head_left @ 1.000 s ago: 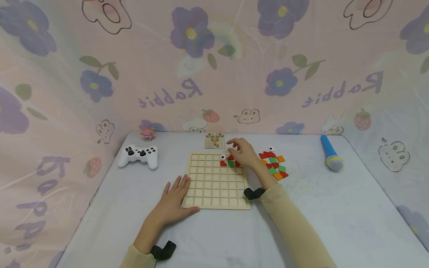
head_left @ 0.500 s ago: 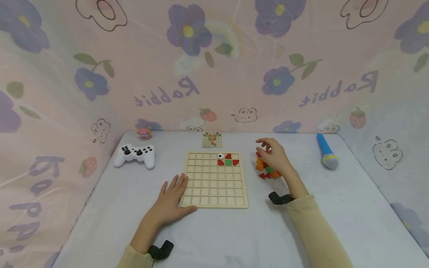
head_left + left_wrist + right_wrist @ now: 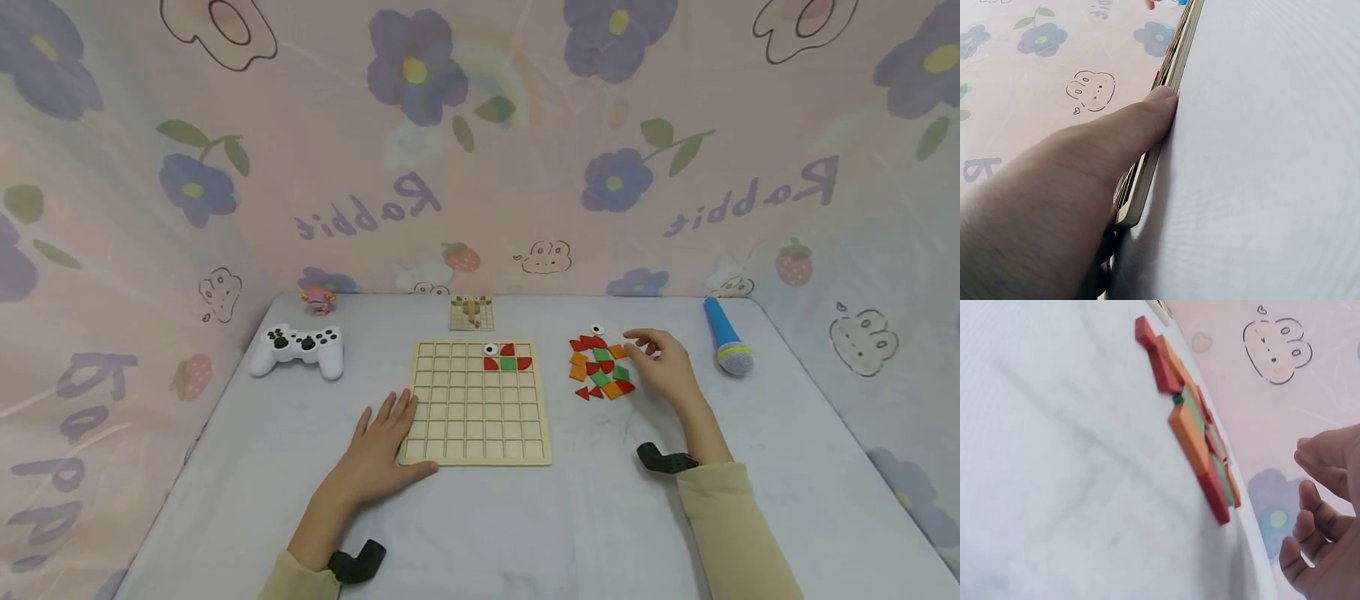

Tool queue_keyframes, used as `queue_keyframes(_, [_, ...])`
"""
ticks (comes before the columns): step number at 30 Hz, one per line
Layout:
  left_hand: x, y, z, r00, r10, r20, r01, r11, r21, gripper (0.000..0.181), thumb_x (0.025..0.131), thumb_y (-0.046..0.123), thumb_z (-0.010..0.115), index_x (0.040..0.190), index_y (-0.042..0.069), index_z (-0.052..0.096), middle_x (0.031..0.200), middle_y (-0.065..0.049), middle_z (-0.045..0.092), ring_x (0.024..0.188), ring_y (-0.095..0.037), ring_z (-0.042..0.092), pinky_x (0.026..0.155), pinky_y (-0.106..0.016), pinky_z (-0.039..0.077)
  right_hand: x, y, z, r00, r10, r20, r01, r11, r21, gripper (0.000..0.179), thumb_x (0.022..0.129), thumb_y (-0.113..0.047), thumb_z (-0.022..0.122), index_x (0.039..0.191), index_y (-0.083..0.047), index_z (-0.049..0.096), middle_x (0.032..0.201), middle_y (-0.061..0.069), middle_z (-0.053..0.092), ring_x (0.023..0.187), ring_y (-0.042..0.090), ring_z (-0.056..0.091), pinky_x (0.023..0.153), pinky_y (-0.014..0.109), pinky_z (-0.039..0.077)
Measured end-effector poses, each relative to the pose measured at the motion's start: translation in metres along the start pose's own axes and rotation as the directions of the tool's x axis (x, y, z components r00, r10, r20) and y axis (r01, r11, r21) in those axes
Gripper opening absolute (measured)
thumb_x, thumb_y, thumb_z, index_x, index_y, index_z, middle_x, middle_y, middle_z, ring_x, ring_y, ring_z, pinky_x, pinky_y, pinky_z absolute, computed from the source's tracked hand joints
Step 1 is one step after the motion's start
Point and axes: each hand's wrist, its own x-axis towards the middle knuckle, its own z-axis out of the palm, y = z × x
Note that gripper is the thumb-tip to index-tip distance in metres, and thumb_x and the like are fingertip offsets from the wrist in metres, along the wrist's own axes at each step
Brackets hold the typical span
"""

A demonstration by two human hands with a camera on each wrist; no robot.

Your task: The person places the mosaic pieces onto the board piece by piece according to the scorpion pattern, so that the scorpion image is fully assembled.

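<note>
1. At the board's near-left corner: left hand point(image 3: 381, 450), wide, palm down, fingers spread. Fingertips rest on the left edge, thumb along the near edge; left wrist view shows the thumb pressing the rim.
2. Mid-table, between the hands: board point(image 3: 457, 417), pale wood, gridded, flat.
3. Toward the board's far-right corner, top row: eye disc point(image 3: 491, 349), red piece point(image 3: 507, 350) just right of it. Row below, left to right: red piece, green square point(image 3: 508, 364), red piece.
4. Right of the board, well inside the table's right edge: loose pieces point(image 3: 602, 355), red, orange and green, lying in a cluster, many touching. Second eye disc point(image 3: 597, 330) on the cluster's far side.
5. Just right of the cluster: right hand point(image 3: 666, 367), narrow, fingers loosely bent, thumb and index tips close together. Right wrist view shows it apart from the pieces.
6. Near the table's far edge, behind the board: card point(image 3: 471, 312), gridded, with a small coloured picture.
7. By the table's far-left corner: pink figurine point(image 3: 319, 301); white controller point(image 3: 297, 353) nearer, by the left edge.
8. Toward the table's far-right corner: microphone point(image 3: 723, 329), blue handle, grey head, lying down.
9. Behind the table point(image 3: 585, 517): cloth point(image 3: 517, 192), pink, flower and rabbit prints.
</note>
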Motion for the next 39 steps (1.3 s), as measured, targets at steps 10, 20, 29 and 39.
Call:
queue_keyframes(10, [0.000,0.001,0.000,1.000,0.004,-0.001,-0.004,1.000,0.011,0.113,0.090,0.069,0.070,0.168,0.003,0.021,0.177,-0.012,0.015,0.165,-0.035,0.007,0.129,-0.065,0.002,0.001,0.021,0.006,0.999,0.033,0.024,-0.033,0.999,0.010,0.036,0.106,-0.023,0.066,0.134,0.000,0.068,0.118,0.024,0.062,0.098,0.030,0.049,0.082,0.037,0.042])
queue_keyframes(20, [-0.001,0.003,-0.001,1.000,0.000,0.002,0.000,1.000,0.004,0.113,0.090,0.069,0.071,0.168,0.003,0.022,0.177,-0.012,0.015,0.165,-0.035,0.007,0.130,-0.065,0.002,0.020,0.016,0.021,0.995,0.040,0.091,-0.037,0.999,-0.034,0.043,0.104,-0.031,0.069,0.133,0.000,0.069,0.124,0.027,0.058,0.112,0.041,0.051,0.094,0.052,0.046])
queue_keyframes(29, [-0.001,0.005,-0.002,1.000,0.002,0.009,-0.002,1.000,0.006,0.113,0.090,0.068,0.071,0.169,0.004,0.021,0.177,-0.012,0.014,0.165,-0.034,0.006,0.130,-0.064,0.002,0.032,0.009,0.034,0.990,0.126,0.071,-0.115,0.984,-0.137,0.044,0.100,-0.037,0.073,0.124,-0.001,0.072,0.128,0.032,0.062,0.123,0.048,0.052,0.102,0.067,0.038])
queue_keyframes(39, [-0.001,0.004,-0.002,1.000,0.004,0.001,-0.004,1.000,0.003,0.113,0.090,0.067,0.072,0.168,0.003,0.022,0.176,-0.013,0.016,0.165,-0.035,0.008,0.130,-0.065,0.003,0.035,-0.001,0.044,0.985,0.175,0.003,-0.172,0.973,-0.152,0.042,0.096,-0.038,0.070,0.117,-0.003,0.072,0.122,0.029,0.064,0.120,0.049,0.052,0.102,0.070,0.034])
